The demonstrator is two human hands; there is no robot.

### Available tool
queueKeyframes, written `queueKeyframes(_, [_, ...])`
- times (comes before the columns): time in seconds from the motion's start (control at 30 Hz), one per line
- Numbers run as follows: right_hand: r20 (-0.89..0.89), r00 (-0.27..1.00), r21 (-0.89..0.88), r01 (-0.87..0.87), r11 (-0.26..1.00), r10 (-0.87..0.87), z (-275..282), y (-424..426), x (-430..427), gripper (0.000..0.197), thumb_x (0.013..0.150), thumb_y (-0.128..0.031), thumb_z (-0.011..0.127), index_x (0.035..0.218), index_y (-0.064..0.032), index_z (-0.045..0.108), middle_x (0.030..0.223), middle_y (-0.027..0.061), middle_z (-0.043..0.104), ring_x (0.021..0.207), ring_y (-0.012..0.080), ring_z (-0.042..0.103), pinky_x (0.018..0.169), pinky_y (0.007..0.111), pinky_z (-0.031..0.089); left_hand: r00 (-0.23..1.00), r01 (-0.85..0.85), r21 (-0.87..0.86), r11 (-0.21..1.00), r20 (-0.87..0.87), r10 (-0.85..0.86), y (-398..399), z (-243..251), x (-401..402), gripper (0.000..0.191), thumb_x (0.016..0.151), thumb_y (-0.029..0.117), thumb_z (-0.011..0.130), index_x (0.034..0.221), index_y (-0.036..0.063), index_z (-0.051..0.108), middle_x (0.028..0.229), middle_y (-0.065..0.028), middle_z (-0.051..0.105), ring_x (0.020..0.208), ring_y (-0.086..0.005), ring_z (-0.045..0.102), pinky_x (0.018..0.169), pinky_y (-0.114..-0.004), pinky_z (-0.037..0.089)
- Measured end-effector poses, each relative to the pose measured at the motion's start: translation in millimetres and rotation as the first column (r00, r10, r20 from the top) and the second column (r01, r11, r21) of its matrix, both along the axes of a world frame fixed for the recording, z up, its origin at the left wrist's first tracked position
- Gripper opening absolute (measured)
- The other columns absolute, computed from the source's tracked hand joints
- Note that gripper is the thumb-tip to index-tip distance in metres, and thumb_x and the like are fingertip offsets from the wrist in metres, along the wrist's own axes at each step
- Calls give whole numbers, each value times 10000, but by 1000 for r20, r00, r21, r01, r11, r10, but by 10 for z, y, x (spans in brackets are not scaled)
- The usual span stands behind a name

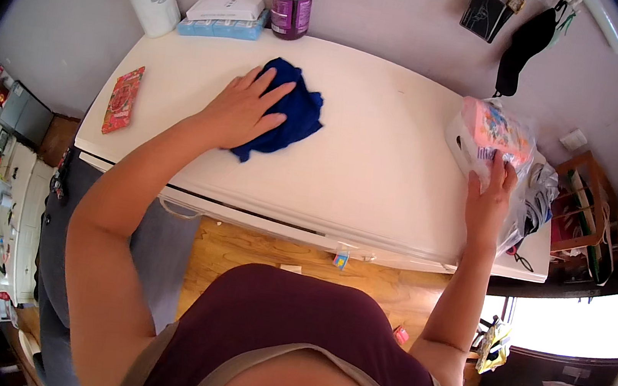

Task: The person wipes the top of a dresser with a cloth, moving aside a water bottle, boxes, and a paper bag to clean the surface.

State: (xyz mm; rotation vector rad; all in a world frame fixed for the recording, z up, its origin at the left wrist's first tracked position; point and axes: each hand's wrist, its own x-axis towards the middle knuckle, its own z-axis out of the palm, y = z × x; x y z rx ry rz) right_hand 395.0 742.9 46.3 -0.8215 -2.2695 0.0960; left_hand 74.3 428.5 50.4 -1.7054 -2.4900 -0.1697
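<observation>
My left hand (250, 106) lies flat, fingers spread, on a crumpled dark blue cloth (302, 112). The cloth rests on the white top of a dresser (373, 143), left of its middle. At the right end, my right hand (490, 201) touches a clear plastic wrapping around a pink printed pack (493, 126). Its thumb and fingers reach onto the plastic, but whether they grip it is unclear. A white box (457, 139) shows beside the pack. To the left of my left hand lies a red patterned packet (123, 99).
Along the back edge stand a white bottle (153, 3), a white box (226, 7) on a blue pack (222, 29), and a purple-labelled bottle (291, 8). A black eye mask (526, 52) hangs on the wall. A wooden rack (585, 204) stands right of the dresser.
</observation>
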Motion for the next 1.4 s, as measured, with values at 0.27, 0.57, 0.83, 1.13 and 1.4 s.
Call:
queueKeyframes(0.27, [-201, 978, -26, -60, 998, 54, 31, -37, 31, 388, 835, 35, 574, 1216, -38, 595, 1305, 232, 495, 1162, 399, 535, 924, 407, 483, 998, -6, 59, 998, -63, 10, 1419, -105, -279, 555, 982, 433, 363, 1480, 197, 299, 1474, -241, 327, 1367, -425, 276, 1115, -503, 234])
queueKeyframes(0.57, [-276, 957, -63, -110, 992, 88, -8, -9, 17, 380, 825, 53, 560, 1193, -28, 611, 1305, 233, 482, 1162, 396, 530, 944, 401, 468, 997, 63, -5, 998, 37, -63, 2447, -69, 85, 568, 900, 457, 392, 1448, 312, 375, 1524, -128, 314, 1360, -404, 302, 1094, -502, 274])
queueKeyframes(0.83, [-272, 959, -50, -100, 994, 83, -16, 40, 41, 381, 833, 40, 552, 1200, -38, 614, 1303, 213, 490, 1147, 382, 546, 926, 393, 477, 854, 518, 124, 847, -10, -521, 1663, -103, 1247, 525, 857, 399, 557, 1355, 247, 487, 1437, -197, 405, 1308, -444, 341, 1063, -538, 300])
queueKeyframes(1.13, [-272, 961, -127, -91, 988, 53, -14, 8, 63, 380, 837, 38, 533, 1194, -56, 620, 1307, 198, 502, 1162, 368, 539, 932, 392, 472, 955, 292, -116, 949, 86, -283, -112, 192, 1339, 561, 770, 294, 678, 1311, 263, 534, 1474, -143, 345, 1372, -372, 267, 1066, -561, 251])
queueKeyframes(1.4, [-299, 951, -122, -117, 986, 76, 11, 2, 57, 385, 823, 52, 506, 1183, -26, 618, 1317, 207, 494, 1193, 369, 514, 967, 383, 451, 993, -116, -10, 993, -41, 115, -429, 60, 207, 514, 938, 207, 458, 1443, 162, 377, 1523, -149, 289, 1427, -360, 192, 1129, -509, 184])
